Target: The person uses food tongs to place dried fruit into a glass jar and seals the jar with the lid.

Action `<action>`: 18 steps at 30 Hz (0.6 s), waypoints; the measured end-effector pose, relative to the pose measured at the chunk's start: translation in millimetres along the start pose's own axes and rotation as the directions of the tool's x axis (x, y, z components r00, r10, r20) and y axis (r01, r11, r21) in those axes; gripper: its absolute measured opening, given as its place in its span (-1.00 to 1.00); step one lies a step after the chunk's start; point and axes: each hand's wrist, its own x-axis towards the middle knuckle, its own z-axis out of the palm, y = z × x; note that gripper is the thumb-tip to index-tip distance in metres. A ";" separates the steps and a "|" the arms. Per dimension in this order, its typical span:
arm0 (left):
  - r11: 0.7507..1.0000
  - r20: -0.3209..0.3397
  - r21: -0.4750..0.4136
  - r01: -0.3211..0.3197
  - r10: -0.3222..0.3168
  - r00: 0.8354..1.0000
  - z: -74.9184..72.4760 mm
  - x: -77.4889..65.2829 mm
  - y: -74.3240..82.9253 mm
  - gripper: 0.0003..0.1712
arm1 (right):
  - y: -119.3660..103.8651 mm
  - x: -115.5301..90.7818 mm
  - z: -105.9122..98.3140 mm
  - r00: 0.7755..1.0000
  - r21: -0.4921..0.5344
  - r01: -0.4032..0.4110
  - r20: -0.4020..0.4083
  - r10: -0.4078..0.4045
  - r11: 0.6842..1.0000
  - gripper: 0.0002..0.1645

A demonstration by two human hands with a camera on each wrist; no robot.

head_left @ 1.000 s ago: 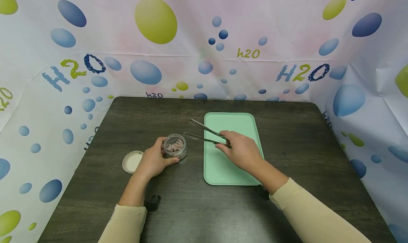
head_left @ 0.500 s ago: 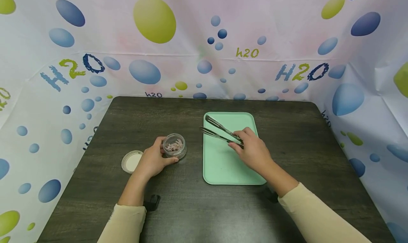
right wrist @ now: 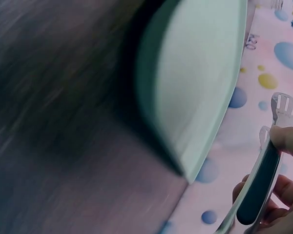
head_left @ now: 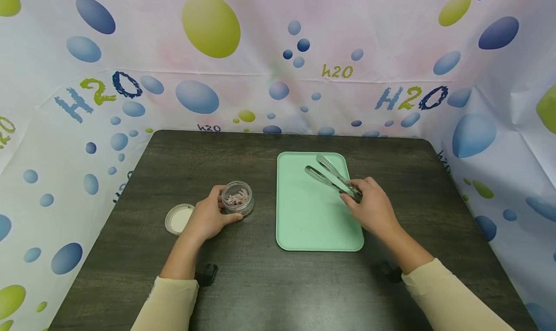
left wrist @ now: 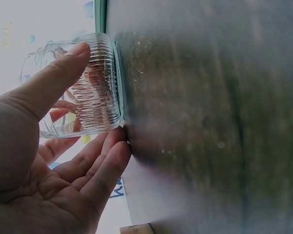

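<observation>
With thumb and fingers on either side, my left hand (head_left: 210, 217) grips a small ribbed glass jar (head_left: 243, 210) that stands on the table. Inside the jar are several pinkish-brown, strip-like pieces (head_left: 237, 198); the left wrist view shows them through the glass (left wrist: 95, 87). My right hand (head_left: 371, 208) pinches a pair of metal tongs (head_left: 336, 174) by the handles, over the right side of the green tray (head_left: 304, 215). The slotted tips of the tongs (right wrist: 285, 108) are spread apart with nothing between them. A dark panel runs along one arm of the tongs.
A round lid (head_left: 179, 219), pale on its upturned face, lies left of my left hand. The dark wood-grain table (head_left: 252, 273) carries everything. Behind it hangs a white backdrop (head_left: 260, 32) with printed bubbles.
My right hand has moved the tongs rightward, away from beside the jar and across the tray to its right edge. The left hand and jar have stayed in place.
</observation>
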 end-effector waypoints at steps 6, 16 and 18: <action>1.000 0.003 0.006 0.008 -0.008 1.000 -0.8 0.1 -0.3 0.11 | 23.2 -6.3 -8.1 0.996 -0.025 -0.085 -0.007 0.085 0.996 -0.44; 1.000 0.004 0.000 0.005 -0.005 1.000 -0.9 0.1 0.7 0.10 | 63.6 -28.6 -17.0 0.982 -0.057 -0.186 -0.034 0.184 0.981 -0.37; 1.000 0.006 -0.001 0.004 -0.004 1.000 -0.7 0.2 1.0 0.10 | 71.0 -34.6 -17.9 0.979 -0.066 -0.205 -0.036 0.203 0.977 -0.37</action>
